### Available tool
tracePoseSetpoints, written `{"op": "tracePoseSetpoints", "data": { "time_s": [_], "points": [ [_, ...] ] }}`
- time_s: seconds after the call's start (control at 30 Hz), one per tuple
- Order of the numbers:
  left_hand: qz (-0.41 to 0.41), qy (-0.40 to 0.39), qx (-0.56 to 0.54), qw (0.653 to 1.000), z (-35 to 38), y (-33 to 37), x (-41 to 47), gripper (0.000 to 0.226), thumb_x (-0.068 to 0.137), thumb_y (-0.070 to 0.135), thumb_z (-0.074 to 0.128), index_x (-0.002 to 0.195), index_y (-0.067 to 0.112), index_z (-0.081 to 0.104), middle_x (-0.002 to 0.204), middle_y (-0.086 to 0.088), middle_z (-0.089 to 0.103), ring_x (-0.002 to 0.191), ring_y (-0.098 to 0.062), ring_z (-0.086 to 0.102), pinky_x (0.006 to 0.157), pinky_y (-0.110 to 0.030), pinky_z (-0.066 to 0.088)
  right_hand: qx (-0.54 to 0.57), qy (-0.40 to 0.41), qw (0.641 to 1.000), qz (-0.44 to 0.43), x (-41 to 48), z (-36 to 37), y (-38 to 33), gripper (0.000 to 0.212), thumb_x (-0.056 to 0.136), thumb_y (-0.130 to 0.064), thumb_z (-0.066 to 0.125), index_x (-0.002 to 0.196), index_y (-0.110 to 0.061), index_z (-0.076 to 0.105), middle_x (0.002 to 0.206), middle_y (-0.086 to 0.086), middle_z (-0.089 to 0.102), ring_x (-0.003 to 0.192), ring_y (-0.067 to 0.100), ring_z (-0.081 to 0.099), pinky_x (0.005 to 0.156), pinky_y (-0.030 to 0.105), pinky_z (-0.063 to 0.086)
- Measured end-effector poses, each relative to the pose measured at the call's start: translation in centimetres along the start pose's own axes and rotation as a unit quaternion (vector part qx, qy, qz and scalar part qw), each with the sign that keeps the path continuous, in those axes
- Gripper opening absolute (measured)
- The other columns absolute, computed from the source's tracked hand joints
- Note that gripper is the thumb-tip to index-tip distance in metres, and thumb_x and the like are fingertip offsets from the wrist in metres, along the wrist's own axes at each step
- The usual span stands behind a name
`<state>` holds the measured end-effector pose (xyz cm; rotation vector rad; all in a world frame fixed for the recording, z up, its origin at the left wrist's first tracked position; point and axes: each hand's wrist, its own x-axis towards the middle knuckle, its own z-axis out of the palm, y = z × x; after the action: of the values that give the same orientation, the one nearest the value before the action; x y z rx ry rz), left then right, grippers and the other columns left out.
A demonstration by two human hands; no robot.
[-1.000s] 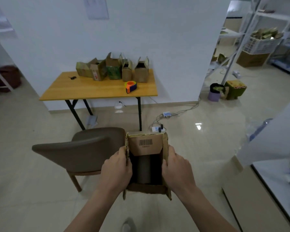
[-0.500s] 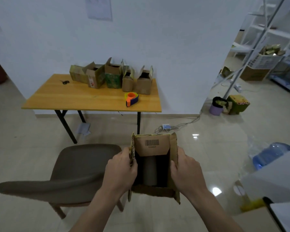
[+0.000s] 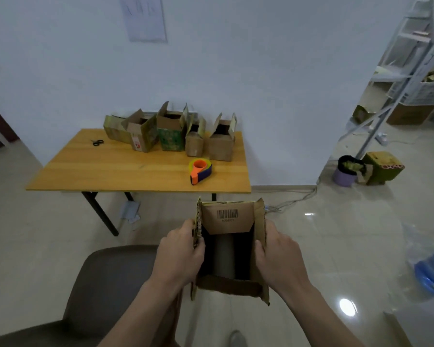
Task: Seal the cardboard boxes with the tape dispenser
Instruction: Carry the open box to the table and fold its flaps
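Hands hold one open cardboard box (image 3: 232,249) in the air, in front of the person. The left hand (image 3: 179,255) has its fingers closed around the left flap, and the right hand (image 3: 277,256) has its fingers curled on the right wall. A grey tube (image 3: 223,256) stands inside the box. Farther away, a wooden table (image 3: 125,171) carries a row of open boxes (image 3: 172,132) near the wall. The tape dispenser (image 3: 199,170) lies just in front of them, and scissors (image 3: 97,142) lie at the left. A brown chair (image 3: 105,284) stands below the hands.
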<state>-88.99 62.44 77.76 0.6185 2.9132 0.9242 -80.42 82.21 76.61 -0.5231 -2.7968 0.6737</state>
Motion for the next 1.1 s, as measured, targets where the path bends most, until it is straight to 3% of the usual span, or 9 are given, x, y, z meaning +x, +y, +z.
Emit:
{"op": "tracePoseSetpoints", "data": {
  "time_s": [0.17,0.33,0.53,0.67,0.77,0.9,1.0,1.1],
  "points": [
    [-0.011,0.007,0.012,1.000,1.4,2.3,7.1,0.013,0.099,0.027,0.061,0.090,0.025,0.051,0.080,0.006,0.063,0.077,-0.022,0.063,0.072,-0.047,0.053,0.013,-0.003,1.000,-0.010,7.5,-0.4,2.7,0.021,0.102,-0.023,0.050,0.122,-0.018,0.055,0.088,-0.008,0.058,0.073,0.013,0.059,0.068,0.029,0.053],
    [-0.010,0.019,0.023,1.000,2.2,3.3,13.1,0.010,0.098,0.026,0.062,0.094,0.024,0.053,0.081,0.005,0.064,0.080,-0.024,0.064,0.073,-0.047,0.054,0.025,0.002,1.000,-0.020,13.5,-0.7,4.1,0.026,0.101,-0.023,0.050,0.127,-0.020,0.051,0.085,-0.004,0.061,0.071,0.016,0.061,0.067,0.038,0.055],
    [-0.026,0.033,0.014,0.999,2.2,2.1,18.4,0.010,0.098,0.027,0.062,0.099,0.027,0.053,0.081,0.008,0.065,0.078,-0.023,0.064,0.072,-0.047,0.053,0.037,-0.014,0.999,-0.026,19.4,0.2,3.9,0.032,0.102,-0.024,0.052,0.132,-0.013,0.053,0.100,0.002,0.069,0.082,0.019,0.065,0.070,0.032,0.052],
    [-0.029,0.044,0.010,0.999,1.9,0.2,22.2,0.010,0.100,0.029,0.061,0.107,0.029,0.055,0.083,0.013,0.064,0.077,-0.016,0.064,0.068,-0.043,0.054,0.044,-0.008,0.998,-0.033,23.3,1.4,2.7,0.019,0.100,-0.021,0.055,0.119,-0.018,0.055,0.084,-0.009,0.056,0.072,0.011,0.057,0.065,0.031,0.050],
    [-0.031,0.056,0.010,0.998,2.0,-1.7,25.7,0.012,0.099,0.029,0.062,0.109,0.030,0.055,0.082,0.016,0.062,0.075,-0.010,0.061,0.063,-0.035,0.051,0.029,-0.005,0.999,-0.035,26.7,2.7,1.5,0.020,0.100,-0.022,0.056,0.119,-0.016,0.055,0.085,-0.009,0.056,0.071,0.011,0.052,0.063,0.027,0.042],
    [-0.031,0.058,0.011,0.998,2.0,-4.8,30.8,0.012,0.100,0.027,0.062,0.103,0.031,0.051,0.077,0.017,0.057,0.066,-0.004,0.053,0.050,-0.022,0.036,0.011,-0.017,0.999,-0.046,32.0,4.7,-0.9,0.022,0.100,-0.021,0.054,0.122,-0.019,0.053,0.084,-0.010,0.057,0.071,0.012,0.055,0.061,0.025,0.041],
    [-0.034,0.057,0.016,0.998,1.4,-7.3,34.5,0.011,0.101,0.025,0.061,0.106,0.028,0.051,0.076,0.016,0.055,0.063,-0.003,0.049,0.049,-0.019,0.032,0.003,-0.025,0.998,-0.052,35.9,6.3,-3.0,0.017,0.100,-0.021,0.054,0.117,-0.023,0.051,0.082,-0.013,0.052,0.068,0.010,0.053,0.053,0.021,0.031],
    [-0.027,0.056,0.014,0.998,0.8,-9.5,37.8,0.008,0.101,0.022,0.061,0.103,0.025,0.053,0.076,0.013,0.056,0.062,-0.009,0.052,0.048,-0.023,0.034,0.016,-0.041,0.998,-0.050,39.4,8.0,-4.6,0.028,0.099,-0.022,0.054,0.127,-0.024,0.050,0.097,-0.009,0.062,0.082,0.014,0.061,0.063,0.027,0.044]
  ]
}}
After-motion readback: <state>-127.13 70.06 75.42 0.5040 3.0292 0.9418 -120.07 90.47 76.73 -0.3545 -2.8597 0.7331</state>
